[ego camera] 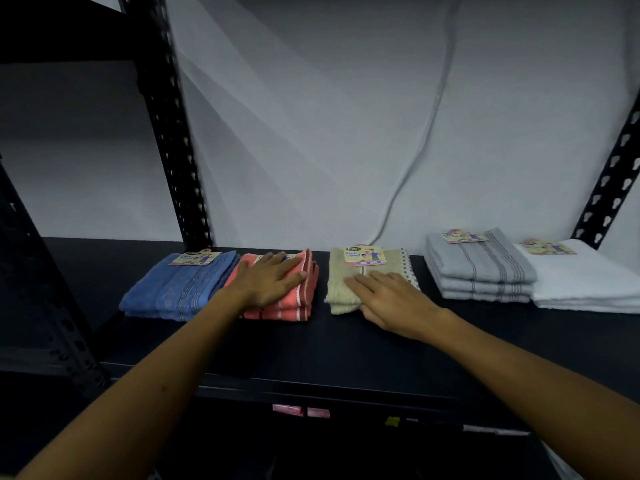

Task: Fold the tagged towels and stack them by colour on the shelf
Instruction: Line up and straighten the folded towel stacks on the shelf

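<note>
On the dark shelf board of a black metal rack, two bare forearms reach forward. Left hand lies flat, fingers straight and released, pressing the top of the coral striped folded towel stack. Right hand rests flat too, fingers extended, on the beige folded towel beside it. Left of the coral pile sits a blue folded towel stack; further right, a grey striped towel stack and a white folded towel stack. Behind them, a pale wall with a cable.
</note>
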The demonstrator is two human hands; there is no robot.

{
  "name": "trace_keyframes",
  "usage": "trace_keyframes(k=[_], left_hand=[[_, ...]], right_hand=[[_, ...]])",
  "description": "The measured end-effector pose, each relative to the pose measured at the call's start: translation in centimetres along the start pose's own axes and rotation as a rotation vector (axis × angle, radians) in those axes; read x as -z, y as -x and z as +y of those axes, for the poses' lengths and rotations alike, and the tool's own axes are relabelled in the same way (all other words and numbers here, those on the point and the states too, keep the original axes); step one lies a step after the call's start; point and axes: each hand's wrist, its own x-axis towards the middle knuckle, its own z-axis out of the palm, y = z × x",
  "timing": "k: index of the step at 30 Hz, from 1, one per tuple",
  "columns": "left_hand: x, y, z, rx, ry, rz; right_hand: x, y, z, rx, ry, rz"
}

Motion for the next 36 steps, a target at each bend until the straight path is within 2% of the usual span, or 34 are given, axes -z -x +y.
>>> trace_keyframes(k=[3, 8, 10, 13, 15, 18, 21, 23, 26, 28, 31, 36], left_hand=[[0.1, 0.2, 0.0, -0.006, -0.006, -0.001], [-0.1, 0.5, 0.3, -0.009, -0.029, 0.012], [-0.1, 0.6, 0.3, 0.004, -0.022, 0.008], [0.0, 0.6, 0.5, 0.018, -0.009, -0.011], [0.5, 0.1, 0.5, 0.03, 0.033, -0.047], [1.7, -1.4, 0.7, 0.05, 0.11, -0.077], [2.2, -2.4, 3.6, 0.088, 0.044, 0.066], [2.2, -2.3, 7.2, -0.028, 0.052, 0.147], [1.1, -2.6, 11.8, -0.239, 0.074, 0.109], [-0.4, -3.1, 13.2, -0.253, 0.063, 0.058], [-2.7, -3.9, 13.4, -0.177, 0.04, -0.009], [-3.2, -3.8, 13.2, -0.148, 0.07, -0.017]], right_hand=[[0.4, -0.4, -1.7, 0.034, -0.01, 0.055], [0.7, -1.4, -3.8, 0.0, -0.028, -0.033], [1.9, -1.6, -3.7, -0.048, -0.193, -0.024], [3.3, -1.7, -2.3, -0.255, -0.575, 0.059], [3.9, -1.2, -0.6, -0.36, -0.642, 0.144], [4.1, 1.1, 3.5, -0.46, -0.559, 0.137], [4.0, 5.0, 7.9, -0.492, -0.4, 0.002], [3.5, 7.9, 10.3, -0.467, -0.25, -0.109], [2.0, 11.2, 12.8, -0.466, -0.009, -0.25], [1.0, 12.3, 13.4, -0.519, -0.019, -0.303], [0.2, 12.6, 13.3, -0.516, 0.004, -0.251], [-0.8, 12.1, 13.5, -0.419, 0.072, -0.136]])
